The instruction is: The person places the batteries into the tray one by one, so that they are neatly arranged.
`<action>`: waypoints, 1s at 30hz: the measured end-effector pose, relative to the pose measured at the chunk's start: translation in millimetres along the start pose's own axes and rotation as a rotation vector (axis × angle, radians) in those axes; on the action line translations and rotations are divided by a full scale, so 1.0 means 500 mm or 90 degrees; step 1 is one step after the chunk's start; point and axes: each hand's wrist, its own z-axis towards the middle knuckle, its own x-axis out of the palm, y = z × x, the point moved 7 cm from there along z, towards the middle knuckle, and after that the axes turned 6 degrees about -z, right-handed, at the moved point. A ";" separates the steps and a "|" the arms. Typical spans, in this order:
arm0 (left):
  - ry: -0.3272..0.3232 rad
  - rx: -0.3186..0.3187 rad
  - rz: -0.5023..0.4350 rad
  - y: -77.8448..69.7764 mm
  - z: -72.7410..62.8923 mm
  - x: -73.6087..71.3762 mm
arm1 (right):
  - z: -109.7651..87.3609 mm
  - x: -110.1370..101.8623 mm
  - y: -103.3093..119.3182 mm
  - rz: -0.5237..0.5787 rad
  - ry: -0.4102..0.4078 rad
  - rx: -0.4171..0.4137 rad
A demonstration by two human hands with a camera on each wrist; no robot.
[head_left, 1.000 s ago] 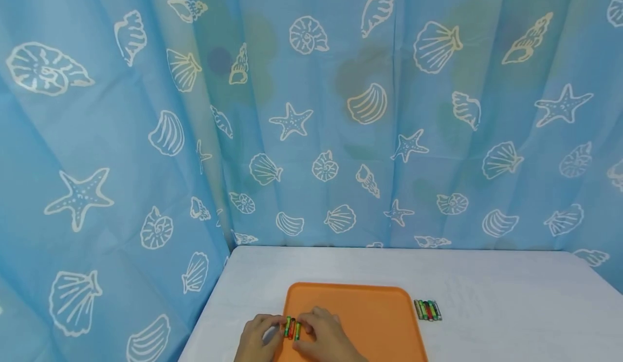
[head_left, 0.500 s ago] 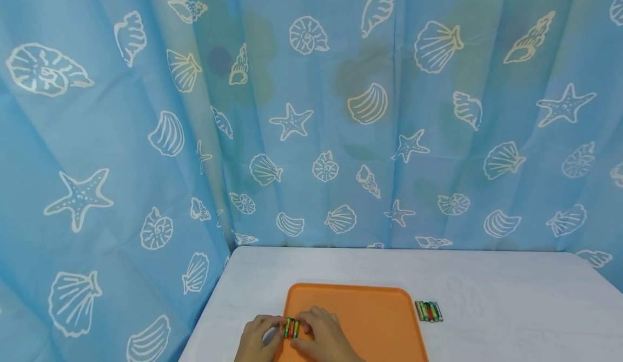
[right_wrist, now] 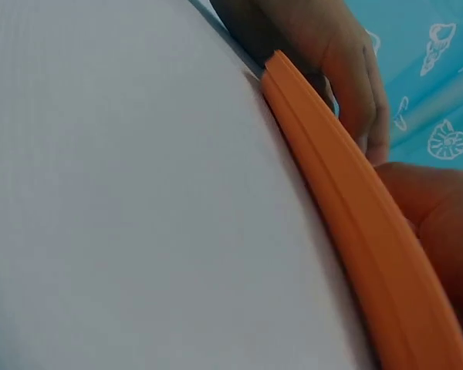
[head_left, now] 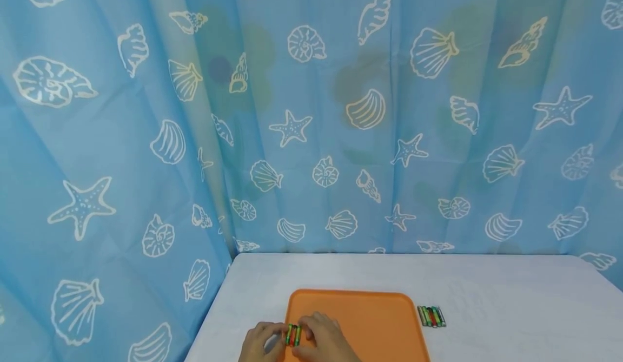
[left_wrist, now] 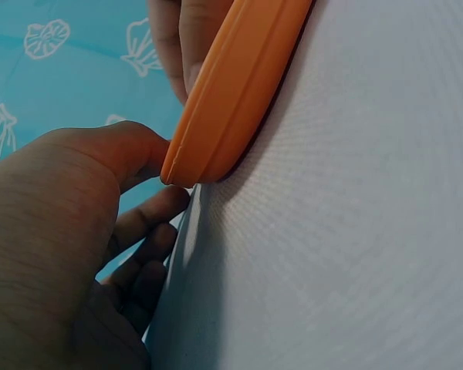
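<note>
Fingers (head_left: 276,328) flank small coloured sticks (head_left: 293,335) in the orange tray (head_left: 372,324).

blue seashell-print curtain (head_left: 331,145) behind and beside a white table (head_left: 516,302)

White table (head_left: 511,318): orange tray (head_left: 370,324), small cylinders (head_left: 431,316)

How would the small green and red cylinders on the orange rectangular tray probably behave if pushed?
The small green and red cylinders look round, so they may roll sideways. Their straight outlines suggest stiffness. The raised rim of the orange tray would likely stop them.
</note>
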 end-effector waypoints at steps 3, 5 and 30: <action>-0.010 0.000 0.006 0.002 -0.007 0.004 | -0.009 -0.011 -0.003 0.031 0.016 -0.004; -0.015 0.004 0.011 0.002 -0.010 0.005 | -0.018 -0.029 -0.001 0.031 0.009 -0.011; 0.018 -0.047 -0.034 0.004 0.000 0.006 | -0.130 -0.232 -0.009 -0.098 -0.097 -0.088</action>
